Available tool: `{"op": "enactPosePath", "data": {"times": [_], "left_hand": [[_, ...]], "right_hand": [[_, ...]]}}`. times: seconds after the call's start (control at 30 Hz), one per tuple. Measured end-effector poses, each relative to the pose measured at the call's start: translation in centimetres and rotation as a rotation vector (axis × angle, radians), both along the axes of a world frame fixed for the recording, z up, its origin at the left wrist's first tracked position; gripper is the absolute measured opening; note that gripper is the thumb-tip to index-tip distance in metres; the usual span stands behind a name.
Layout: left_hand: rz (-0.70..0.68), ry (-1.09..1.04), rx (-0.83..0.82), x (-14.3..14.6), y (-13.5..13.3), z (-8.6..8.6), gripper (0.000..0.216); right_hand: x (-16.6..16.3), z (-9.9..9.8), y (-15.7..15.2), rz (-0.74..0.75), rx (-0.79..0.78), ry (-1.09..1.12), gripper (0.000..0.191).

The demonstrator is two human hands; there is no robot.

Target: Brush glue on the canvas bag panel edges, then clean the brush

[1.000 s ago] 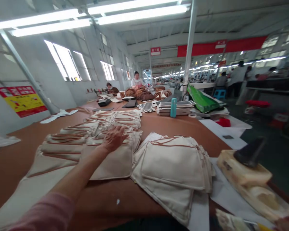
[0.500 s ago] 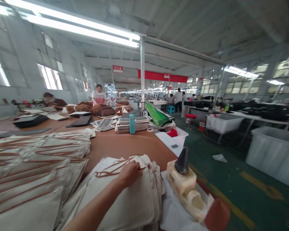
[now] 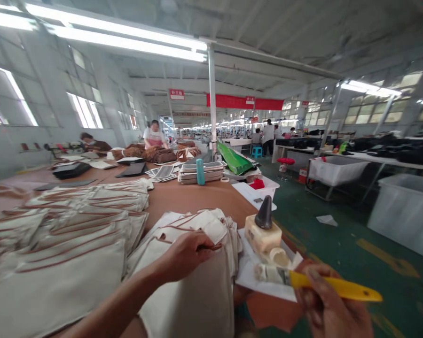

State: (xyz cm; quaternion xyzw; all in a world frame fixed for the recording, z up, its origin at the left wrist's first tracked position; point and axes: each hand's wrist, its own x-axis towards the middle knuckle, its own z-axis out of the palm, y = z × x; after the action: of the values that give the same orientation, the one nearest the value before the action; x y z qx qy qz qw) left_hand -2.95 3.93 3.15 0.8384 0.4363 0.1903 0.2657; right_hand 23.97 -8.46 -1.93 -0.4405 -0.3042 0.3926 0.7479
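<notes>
On the left side of a brown-covered desk [image 3: 181,199], overlapping rows of cream fabric pouches [image 3: 74,281] lie flat, their brown-trimmed top edges facing away from the wearer. A second ago the left hand rested on these rows.

To their right, near the middle, is a fanned stack of matching pouches [image 3: 197,300]. The left hand [image 3: 192,251] reaches over it, fingers together, pinched on the brown trim of the uppermost pouch. Half a second ago this hand was already at the stack. Beyond it, a turquoise bottle [image 3: 200,172] stands upright in front of a pile of grey-and-white panels [image 3: 215,173].

Right of the stack, on white paper [image 3: 243,277], sits a cream plastic container [image 3: 262,239], with a dark cone [image 3: 264,213] on top and a round opening towards the wearer; its contents cannot be made out. Behind it, at the desk's edge, a white tub [image 3: 270,189] holds something red.

Just in front of the container is a paintbrush [image 3: 299,280], clamped in the right hand [image 3: 333,305], which was out of view half a second ago. The brush's pale, coated bristles point left; its long axis runs nearly level, with the yellow handle dipping slightly to the right.

Farther right, across a green floor [image 3: 348,230], are a white bin [image 3: 334,172] on a metal frame and a larger whitish bin [image 3: 405,206], whose inside is hidden.
</notes>
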Motion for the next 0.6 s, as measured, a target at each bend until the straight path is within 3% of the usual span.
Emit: {"op": "enactPosePath", "data": {"times": [0.17,0.33,0.47,0.6], "left_hand": [[0.005,-0.113,-0.178,0.0,-5.5,1.4,0.026],[-0.018,-0.205,-0.283,-0.3,-8.3,1.9,0.022],[-0.001,-0.330,-0.406,-0.8,-9.3,1.3,0.028],[0.030,-0.474,-0.558,-1.2,-9.8,0.4,0.034]], "right_hand": [[-2.7,3.3,-0.4,0.074,0.130,-0.007,0.019],[-4.9,3.8,-1.0,0.134,0.220,-0.321,0.016],[-4.5,3.7,-1.0,-0.021,0.240,-0.588,0.017],[-4.1,3.8,-1.6,-0.082,0.218,-0.536,0.015]]}}
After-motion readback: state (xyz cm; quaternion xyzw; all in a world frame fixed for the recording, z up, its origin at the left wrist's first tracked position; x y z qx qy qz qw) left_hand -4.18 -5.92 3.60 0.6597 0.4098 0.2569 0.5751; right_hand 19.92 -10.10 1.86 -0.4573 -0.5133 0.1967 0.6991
